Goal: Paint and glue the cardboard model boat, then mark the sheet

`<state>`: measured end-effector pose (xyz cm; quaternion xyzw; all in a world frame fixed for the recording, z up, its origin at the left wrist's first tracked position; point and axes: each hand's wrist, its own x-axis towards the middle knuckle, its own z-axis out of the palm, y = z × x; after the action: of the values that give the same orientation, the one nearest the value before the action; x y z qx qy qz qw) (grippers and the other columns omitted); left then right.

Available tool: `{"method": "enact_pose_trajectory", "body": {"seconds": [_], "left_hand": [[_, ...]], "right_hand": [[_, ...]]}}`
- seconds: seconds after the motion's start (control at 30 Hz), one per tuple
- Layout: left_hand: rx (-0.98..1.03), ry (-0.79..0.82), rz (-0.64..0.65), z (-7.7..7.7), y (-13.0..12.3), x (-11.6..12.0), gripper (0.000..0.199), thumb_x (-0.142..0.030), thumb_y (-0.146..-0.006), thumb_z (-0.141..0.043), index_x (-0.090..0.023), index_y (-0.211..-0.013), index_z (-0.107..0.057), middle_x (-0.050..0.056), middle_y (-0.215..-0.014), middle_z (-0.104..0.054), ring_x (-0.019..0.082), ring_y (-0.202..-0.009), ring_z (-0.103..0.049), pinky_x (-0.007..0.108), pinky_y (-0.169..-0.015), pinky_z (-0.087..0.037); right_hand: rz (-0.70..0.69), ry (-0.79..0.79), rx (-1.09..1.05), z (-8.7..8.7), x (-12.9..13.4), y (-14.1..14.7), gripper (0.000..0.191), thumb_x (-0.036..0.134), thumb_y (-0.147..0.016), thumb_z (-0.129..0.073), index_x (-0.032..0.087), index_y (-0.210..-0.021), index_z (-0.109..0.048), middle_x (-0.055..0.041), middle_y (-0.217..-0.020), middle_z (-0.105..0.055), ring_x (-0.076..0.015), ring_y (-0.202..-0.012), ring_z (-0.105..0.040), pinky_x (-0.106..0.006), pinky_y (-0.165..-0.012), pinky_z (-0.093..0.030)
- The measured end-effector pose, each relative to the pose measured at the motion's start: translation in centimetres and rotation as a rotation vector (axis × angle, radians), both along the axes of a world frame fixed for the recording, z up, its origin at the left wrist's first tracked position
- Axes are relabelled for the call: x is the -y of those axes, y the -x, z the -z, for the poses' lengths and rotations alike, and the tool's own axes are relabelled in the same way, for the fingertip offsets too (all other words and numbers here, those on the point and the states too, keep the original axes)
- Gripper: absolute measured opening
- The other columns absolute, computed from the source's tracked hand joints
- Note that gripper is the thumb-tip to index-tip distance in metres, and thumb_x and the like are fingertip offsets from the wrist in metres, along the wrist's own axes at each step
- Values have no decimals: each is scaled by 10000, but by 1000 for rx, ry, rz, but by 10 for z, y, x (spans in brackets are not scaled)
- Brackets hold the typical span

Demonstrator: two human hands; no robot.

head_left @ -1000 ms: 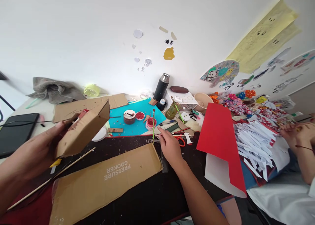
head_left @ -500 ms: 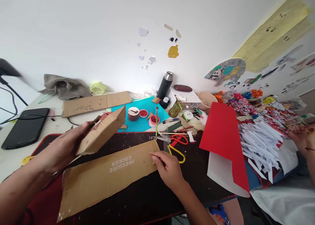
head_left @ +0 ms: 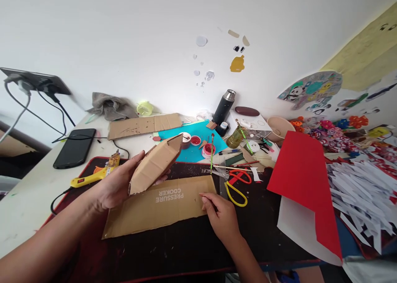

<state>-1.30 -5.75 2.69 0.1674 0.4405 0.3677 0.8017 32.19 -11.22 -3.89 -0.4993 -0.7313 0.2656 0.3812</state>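
My left hand (head_left: 116,188) is wrapped round a folded cardboard piece, boat-shaped with a pointed end (head_left: 156,163), and holds it tilted above the table. Its fingers show partly behind the piece. Below lies a flat cardboard strip (head_left: 142,217) printed "PRESSURE COOKER". At the strip's right end is my right hand (head_left: 221,217), its fingers closed in a pinch; what is between the fingertips, if anything, is too small to make out. Scissors with red and yellow handles (head_left: 237,198) lie just right of that hand. A yellow glue gun (head_left: 96,175) rests beyond my left forearm.
Paint pots (head_left: 208,151) stand on a blue sheet (head_left: 198,130) at the back, near a black flask (head_left: 223,107). A red sheet (head_left: 299,163) and white paper strips (head_left: 359,188) lie to the right. A phone (head_left: 74,148) and its cable are at left.
The view has swung left, bringing the glue gun and power sockets into sight. My left hand has turned the folded cardboard so its broad face shows. My right hand stays pinched by the strip's end.
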Motion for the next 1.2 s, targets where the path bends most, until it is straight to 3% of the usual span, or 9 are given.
{"method": "enact_pose_trajectory", "body": {"seconds": [0.1, 0.2, 0.33, 0.43, 0.67, 0.8, 1.0, 1.1, 1.2], "left_hand": [[-84, -35, 40, 4, -1, 1, 961, -808, -826, -797, -216, -1566, -640, 165, -1326, -836, 378, -1303, -779, 432, -1170, -610], [-343, -160, 72, 2, -2, 4, 945, -919, -791, -729, -275, -1483, -722, 145, -1377, -819, 419, -1358, -737, 480, -1108, -643], [-784, -592, 208, -7, -3, 11, 722, -802, -889, -747, -346, -1449, -737, 69, -1528, -744, 418, -1469, -642, 507, -1189, -575], [-980, -830, 350, -10, -5, 16, 711, -735, -922, -760, -336, -1504, -674, 79, -1547, -723, 418, -1418, -670, 538, -1163, -587], [-1257, -1338, 527, 17, -5, 26, 699, -549, -1044, -719, -364, -1681, -498, 87, -1647, -627, 348, -1528, -581, 513, -1266, -511], [-1204, -1290, 516, 22, -2, 27, 798, -546, -983, -805, -417, -1704, -487, 69, -1652, -630, 382, -1540, -559, 572, -1299, -462], [-966, -902, 437, -14, -5, 25, 829, -513, -670, -1048, -503, -1447, -760, 28, -1596, -687, 476, -1545, -533, 584, -1363, -360], [-983, -880, 370, -32, 4, 3, 659, -590, -770, -961, -464, -1396, -795, 31, -1572, -702, 443, -1517, -560, 531, -1356, -366], [-1256, -955, 250, -37, 24, -45, 658, -671, -934, -779, -319, -1487, -720, 74, -1593, -666, 405, -1541, -527, 550, -1384, -275]], "right_hand": [[3, -2, 2, 0, 0, 0, 283, 293, -1115, -591, 226, -1097, -866, -19, -759, -807, -184, -662, -782, -244, -673, -606], [6, 0, -2, 0, 0, 0, 286, 292, -1116, -588, 220, -1107, -864, -24, -767, -811, -186, -672, -788, -248, -681, -612], [13, -9, -19, 1, 1, -1, 271, 285, -1114, -597, 226, -1115, -861, -28, -786, -823, -191, -687, -795, -261, -704, -623], [23, -20, -44, 1, 0, -1, 264, 277, -1112, -600, 228, -1113, -860, -24, -779, -818, -188, -675, -788, -260, -691, -620], [60, -16, -103, 0, 2, -1, 255, 260, -1104, -610, 229, -1111, -864, -12, -745, -795, -178, -645, -769, -254, -666, -614], [85, 0, -132, -1, 3, -1, 249, 268, -1098, -622, 234, -1112, -869, -9, -731, -790, -176, -637, -763, -254, -671, -625], [98, 15, -140, -1, 3, -3, 264, 303, -1100, -622, 229, -1108, -876, -26, -733, -798, -195, -644, -782, -268, -662, -642], [105, 24, -143, -1, 3, -4, 275, 331, -1106, -623, 237, -1104, -881, -26, -720, -795, -196, -628, -781, -267, -649, -648], [115, 25, -160, -1, 2, -4, 265, 343, -1101, -639, 237, -1101, -882, -22, -713, -793, -190, -609, -775, -255, -640, -649]]}}
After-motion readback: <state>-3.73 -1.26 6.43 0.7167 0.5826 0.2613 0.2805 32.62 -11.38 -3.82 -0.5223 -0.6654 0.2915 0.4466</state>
